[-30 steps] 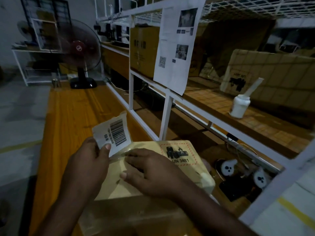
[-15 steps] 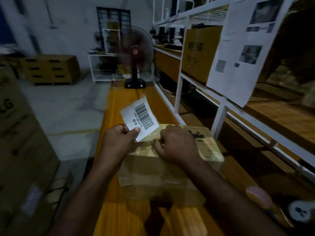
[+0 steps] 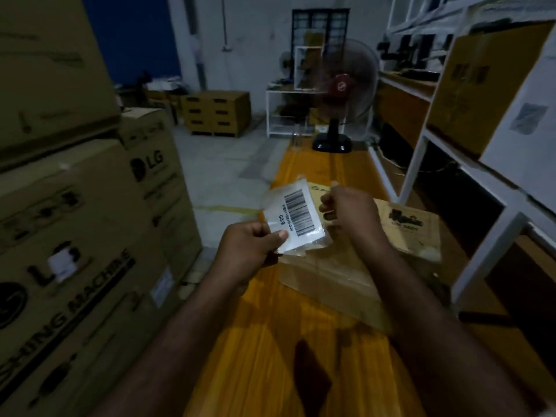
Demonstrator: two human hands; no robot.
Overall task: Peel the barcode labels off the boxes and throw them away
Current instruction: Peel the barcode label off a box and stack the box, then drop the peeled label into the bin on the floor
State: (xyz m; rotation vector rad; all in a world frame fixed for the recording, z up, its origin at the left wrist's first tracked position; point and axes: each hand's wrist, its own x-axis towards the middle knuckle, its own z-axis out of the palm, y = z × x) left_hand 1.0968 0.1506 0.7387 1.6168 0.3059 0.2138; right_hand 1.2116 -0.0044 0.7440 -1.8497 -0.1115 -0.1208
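Above the table (image 3: pixel 270 332), the left hand (image 3: pixel 251 246) pinches a white barcode label (image 3: pixel 298 218) edged in clear film; at its 3 o'clock, the right hand (image 3: pixel 350 213) curls its fingers, grip unclear.

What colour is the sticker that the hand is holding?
The sticker is white with black barcode stripes, seen best in the head view.

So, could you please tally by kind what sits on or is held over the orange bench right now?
Barcode label: 1, pinched by the left hand
Small cardboard box: 1
Fan: 1, at the far end
Total: 3
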